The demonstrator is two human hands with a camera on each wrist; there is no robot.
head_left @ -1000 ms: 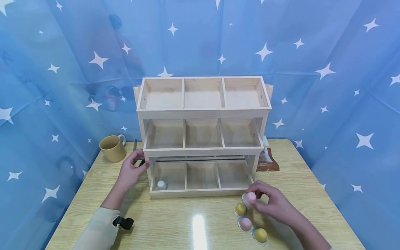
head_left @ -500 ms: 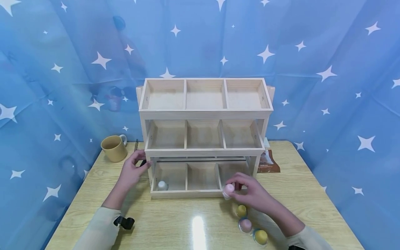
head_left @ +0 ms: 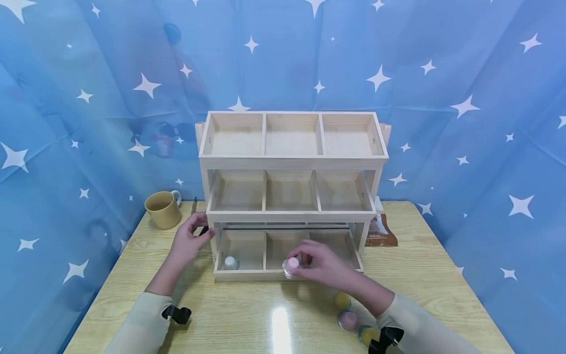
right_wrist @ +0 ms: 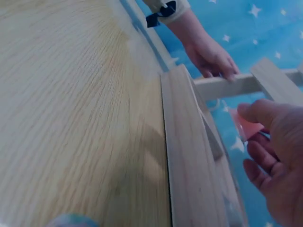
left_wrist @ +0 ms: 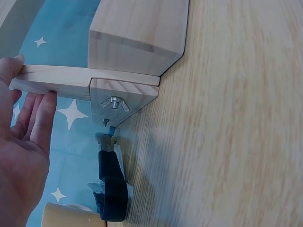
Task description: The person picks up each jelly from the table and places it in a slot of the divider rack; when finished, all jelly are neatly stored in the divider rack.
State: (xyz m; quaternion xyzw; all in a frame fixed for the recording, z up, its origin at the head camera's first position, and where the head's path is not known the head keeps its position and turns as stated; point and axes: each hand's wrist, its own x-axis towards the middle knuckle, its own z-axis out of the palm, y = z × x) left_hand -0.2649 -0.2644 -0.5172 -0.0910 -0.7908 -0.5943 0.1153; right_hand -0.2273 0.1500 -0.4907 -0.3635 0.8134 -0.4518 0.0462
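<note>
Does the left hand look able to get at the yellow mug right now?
Probably yes: the mug stands close beside the left hand on the table, and I see nothing between them. The hand grips the rack's side upright, though, so it would likely need to let go first.

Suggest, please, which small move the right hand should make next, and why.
Probably lower the pink-topped container into the bottom tier: the right hand pinches it near that tier's front edge, and a white-topped container already sits in the tier's left compartment.
</note>
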